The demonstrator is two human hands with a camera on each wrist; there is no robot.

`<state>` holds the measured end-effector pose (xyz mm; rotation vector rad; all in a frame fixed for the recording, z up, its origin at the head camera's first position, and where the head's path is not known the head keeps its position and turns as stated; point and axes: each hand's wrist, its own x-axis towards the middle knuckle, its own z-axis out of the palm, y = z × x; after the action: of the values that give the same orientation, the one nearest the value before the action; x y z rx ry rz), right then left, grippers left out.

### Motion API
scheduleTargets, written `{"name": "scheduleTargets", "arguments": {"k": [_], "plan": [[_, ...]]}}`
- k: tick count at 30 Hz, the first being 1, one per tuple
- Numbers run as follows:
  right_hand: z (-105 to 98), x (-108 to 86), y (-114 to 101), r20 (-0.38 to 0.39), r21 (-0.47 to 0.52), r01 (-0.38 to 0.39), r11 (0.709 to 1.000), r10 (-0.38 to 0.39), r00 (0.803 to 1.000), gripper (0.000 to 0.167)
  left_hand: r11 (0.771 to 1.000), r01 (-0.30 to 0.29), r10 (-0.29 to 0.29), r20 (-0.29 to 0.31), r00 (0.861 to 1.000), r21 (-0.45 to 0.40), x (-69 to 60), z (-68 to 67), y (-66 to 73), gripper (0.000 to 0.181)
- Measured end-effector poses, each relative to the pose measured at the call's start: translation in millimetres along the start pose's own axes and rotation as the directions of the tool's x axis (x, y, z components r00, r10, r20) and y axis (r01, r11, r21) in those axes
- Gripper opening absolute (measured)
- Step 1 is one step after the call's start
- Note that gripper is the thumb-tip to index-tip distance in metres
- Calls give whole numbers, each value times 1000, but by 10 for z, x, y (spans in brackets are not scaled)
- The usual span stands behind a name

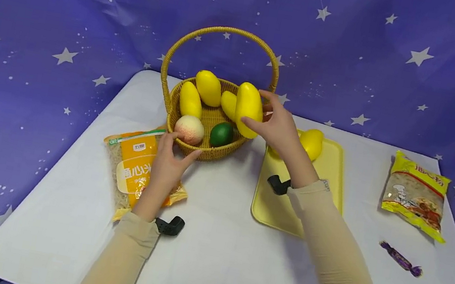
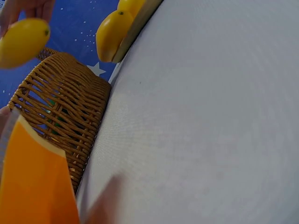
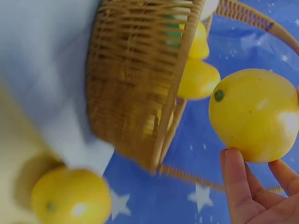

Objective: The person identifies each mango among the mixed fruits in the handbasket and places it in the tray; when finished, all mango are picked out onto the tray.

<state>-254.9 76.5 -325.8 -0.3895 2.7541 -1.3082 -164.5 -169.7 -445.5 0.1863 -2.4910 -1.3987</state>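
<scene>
My right hand (image 1: 278,126) pinches a yellow mango (image 1: 247,107) between thumb and fingers, above the right side of the wicker basket (image 1: 212,154). In the right wrist view this mango (image 3: 254,114) is clear of the basket wall. My left hand (image 1: 167,164) rests at the basket's front-left rim, thumb spread, fingertips beside a peach (image 1: 190,129). Within the basket also lie a green fruit (image 1: 221,134) and three yellow mangoes (image 1: 208,88), one partly covered by the held one. More mangoes (image 1: 311,144) lie on a yellow tray (image 1: 274,212), partly hidden by my right hand.
An orange pasta bag (image 1: 138,162) lies under my left hand, against the basket. Farther right are a yellow-edged food bag (image 1: 415,193) and a purple wrapped candy (image 1: 401,259). The basket's tall handle (image 1: 228,30) arches over it. A starry blue cloth (image 1: 95,14) hangs behind the white table (image 1: 206,269).
</scene>
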Motion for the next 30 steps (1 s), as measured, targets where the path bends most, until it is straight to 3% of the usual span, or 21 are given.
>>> {"name": "scheduleTargets", "arguments": {"k": [8, 16, 24, 30], "plan": [[-474, -414, 358, -123, -43, -91, 995, 85, 989, 87, 1000, -2, 2, 4, 1000, -10, 28, -29, 2, 68], [-966, -659, 931, -230, -65, -237, 969, 216, 949, 91, 1000, 18, -18, 18, 1000, -7, 5, -18, -15, 69], [-1081, -678, 1314, -235, -82, -384, 920, 357, 904, 96, 999, 36, -35, 19, 999, -4, 6, -54, -18, 72], [-1086, -671, 1525, -209, -102, -433, 895, 407, 889, 96, 1000, 20, -20, 23, 1000, -18, 19, -15, -17, 71]]}}
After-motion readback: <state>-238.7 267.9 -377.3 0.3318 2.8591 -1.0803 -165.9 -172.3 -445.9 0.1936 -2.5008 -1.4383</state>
